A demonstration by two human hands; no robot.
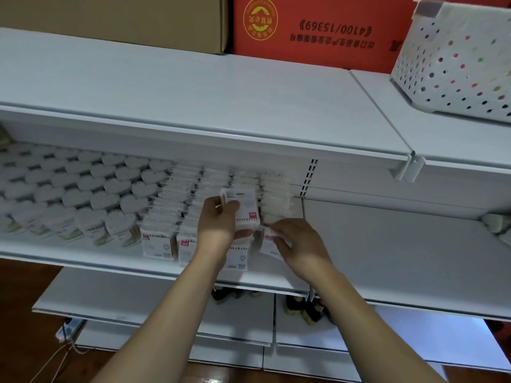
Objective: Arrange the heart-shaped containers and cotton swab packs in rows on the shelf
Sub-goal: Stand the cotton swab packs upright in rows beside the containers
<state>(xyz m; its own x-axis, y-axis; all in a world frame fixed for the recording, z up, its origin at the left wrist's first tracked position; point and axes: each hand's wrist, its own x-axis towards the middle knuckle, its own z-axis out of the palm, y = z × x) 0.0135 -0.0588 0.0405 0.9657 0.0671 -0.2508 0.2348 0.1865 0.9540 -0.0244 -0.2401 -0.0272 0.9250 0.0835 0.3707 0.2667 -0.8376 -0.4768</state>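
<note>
- The left hand (218,222) grips 1 cotton swab pack (243,207), fingers and thumb curled round its lower left edge. The pack stands upright, its long axis running from 12 to 6 o'clock, label side toward the camera, red mark at its bottom right.
- The right hand (297,244) pinches a second pack (269,243) at 4 o'clock from the first. This pack is tilted, its top leaning toward 11 o'clock, low over the shelf (276,280); I cannot tell whether it touches the surface.
- The spot the next move likely turns on is the front of the rightmost row of packs (275,189), which lies at about 12 o'clock from the right hand and just beside it. That row stops short of the shelf's front edge, while the pack rows (160,244) at 9 o'clock from the hands reach closer to the edge.
- The right hand is the nearer to that gap; the left hand's pack sits between the gap and the next row over.
- Heart-shaped containers (83,197) fill the shelf's left part in slanting rows, at 9 to 10 o'clock from the hands, touching or nearly so.
- Bare white shelf lies at 3 o'clock from the right hand, past the slotted upright (308,176).
- On the top shelf (193,92) at 12 o'clock stand a brown carton (116,20) and a red box (318,29); a white dotted basket (453,62) sits at 2 o'clock.
</note>
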